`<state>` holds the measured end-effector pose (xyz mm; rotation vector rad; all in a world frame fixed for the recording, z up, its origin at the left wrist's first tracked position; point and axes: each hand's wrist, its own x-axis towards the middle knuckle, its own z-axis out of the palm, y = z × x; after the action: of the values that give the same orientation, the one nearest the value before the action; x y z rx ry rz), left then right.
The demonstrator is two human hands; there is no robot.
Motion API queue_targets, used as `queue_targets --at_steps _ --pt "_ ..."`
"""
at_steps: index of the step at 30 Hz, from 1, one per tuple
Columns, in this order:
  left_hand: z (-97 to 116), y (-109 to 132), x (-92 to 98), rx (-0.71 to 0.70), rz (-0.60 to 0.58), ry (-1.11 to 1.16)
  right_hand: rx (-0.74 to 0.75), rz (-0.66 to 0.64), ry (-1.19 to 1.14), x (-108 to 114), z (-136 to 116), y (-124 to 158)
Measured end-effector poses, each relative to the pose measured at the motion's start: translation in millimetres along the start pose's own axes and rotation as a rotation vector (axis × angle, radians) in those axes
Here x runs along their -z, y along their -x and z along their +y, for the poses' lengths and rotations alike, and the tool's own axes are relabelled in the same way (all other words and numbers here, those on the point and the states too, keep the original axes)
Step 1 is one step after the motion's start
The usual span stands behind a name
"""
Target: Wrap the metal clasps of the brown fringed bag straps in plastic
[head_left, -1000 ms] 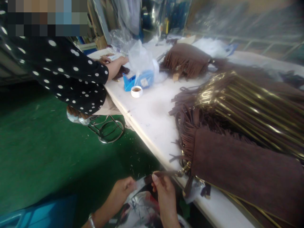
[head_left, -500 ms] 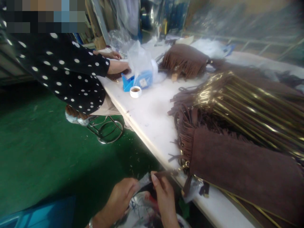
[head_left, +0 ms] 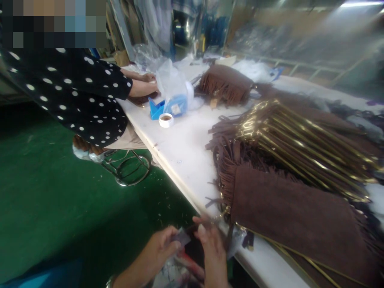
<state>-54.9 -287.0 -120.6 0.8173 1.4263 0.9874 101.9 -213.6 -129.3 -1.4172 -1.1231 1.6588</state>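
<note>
Strap [head_left: 194,229] — narrow, dark brown, held low in front of the table edge, its far end running to the gold clasp of the nearest fringed bag [head_left: 294,216].

Left hand [head_left: 159,248]: pinched shut on a scrap of clear film [head_left: 181,237] at the strap's free end.

Right hand [head_left: 211,250]: just beside the left, fingers closed over the strap; motion blur hides the exact grip.

Progress, as a judgement: film covers only the tip, more crumpled film bunches at the clasp, and the length between looks bare — so the work with the film seems partway, with most of it left. Whether film is going on or coming off cannot be told.

Also present, left to right: co-worker's spotted sleeve [head_left: 75,96], with that person's hands [head_left: 147,86] on the white table [head_left: 186,152]; metal stool [head_left: 132,172]; tape roll [head_left: 166,119]; blue box [head_left: 168,107]; second fringed bag [head_left: 225,84]; gold-trimmed stack [head_left: 300,140].
</note>
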Motion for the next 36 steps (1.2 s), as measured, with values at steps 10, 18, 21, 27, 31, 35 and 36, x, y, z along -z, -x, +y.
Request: queue_targets --at_steps 10,18,21,27,31,35,36 --pt "21 -9 -25.9 0.050 -0.172 0.180 -0.109 0.059 -0.122 -9 -26 17" --pt "37 -27 -38.1 -0.117 -0.089 -0.172 -0.025 0.109 -0.422 2 -30 11" --pt "38 -20 -26.4 -0.274 -0.005 -0.563 -0.121 0.158 -0.595 -1 -31 6" --pt "48 -12 -30.4 -0.148 0.001 -0.232 -0.176 0.139 -0.514 0 -34 5" --pt "58 -22 -48.8 -0.124 -0.001 -0.001 -0.086 0.181 -0.190 8 -36 10" --pt "67 -31 -62.0 -0.213 0.005 0.019 0.049 0.271 -0.094 11 -30 16" --pt "69 -32 -63.6 -0.232 0.015 0.000 0.071 0.269 -0.107 11 -27 18"
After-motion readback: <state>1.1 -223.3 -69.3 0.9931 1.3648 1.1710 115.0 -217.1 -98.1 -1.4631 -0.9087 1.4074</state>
